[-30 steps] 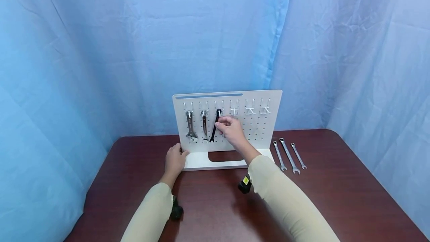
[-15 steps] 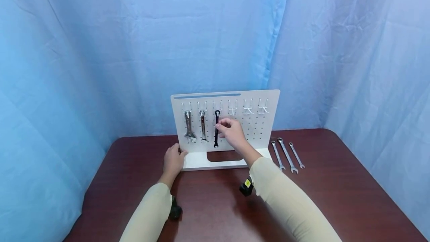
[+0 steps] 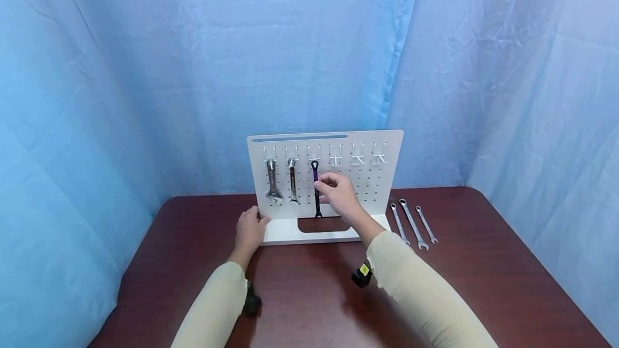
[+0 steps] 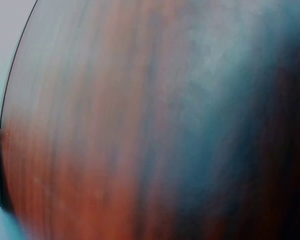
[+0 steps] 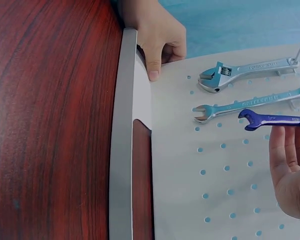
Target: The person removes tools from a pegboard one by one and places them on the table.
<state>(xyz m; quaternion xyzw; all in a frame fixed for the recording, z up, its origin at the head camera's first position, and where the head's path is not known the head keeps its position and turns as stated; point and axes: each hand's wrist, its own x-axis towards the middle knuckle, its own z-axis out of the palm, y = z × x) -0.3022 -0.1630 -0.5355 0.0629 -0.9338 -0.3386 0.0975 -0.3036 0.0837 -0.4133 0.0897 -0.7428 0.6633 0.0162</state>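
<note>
— While your left hand (image 3: 250,228) holds the lower left corner of the pegboard (image 5: 181,165), your right hand (image 3: 340,196) is up at the third hook (image 3: 318,151), thumb and fingertips pinched on the purple wrench (image 5: 277,120)!

— And that left hand of yours?

— Thumb across the front, other fingers bent round the edge; how firmly they clamp, I cannot tell.

— So which step are you on?

— Fitting this wrench to its hook, I'd judge: it stands nearly upright, ring end uppermost, right by the hook. Whether the hook passes through the ring, I cannot tell.

— To its left you have the adjustable wrench (image 3: 272,176) and the silver wrench (image 3: 293,187) hanging; three loose wrenches (image 3: 413,223) lie on the table (image 3: 300,294) to the right.

— Then your next move probably calls for care at the ring: line it up with the hook, brace the board, and loosen that pinch only once the hook bears the weight.
</note>
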